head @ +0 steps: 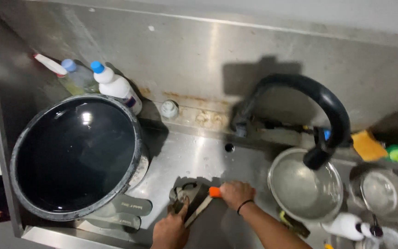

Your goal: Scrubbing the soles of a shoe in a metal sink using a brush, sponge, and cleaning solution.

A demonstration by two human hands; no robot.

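Note:
My right hand [237, 193] grips the orange handle of a knife [202, 204], its blade slanting down to the left. My left hand [171, 228] presses on a small dark shelled thing [184, 193] lying on the wet steel counter [194, 157], right by the blade. What that thing is I cannot tell. A dark band circles my right wrist.
A large black bucket of water [74, 154] stands at the left, with spray and squeeze bottles [116, 87] behind it. A black hose tap [318, 115] hangs over a steel bowl [305, 184]. Further right sit a steel pot [385, 193], a yellow sponge [367, 145] and a white bottle [346, 226].

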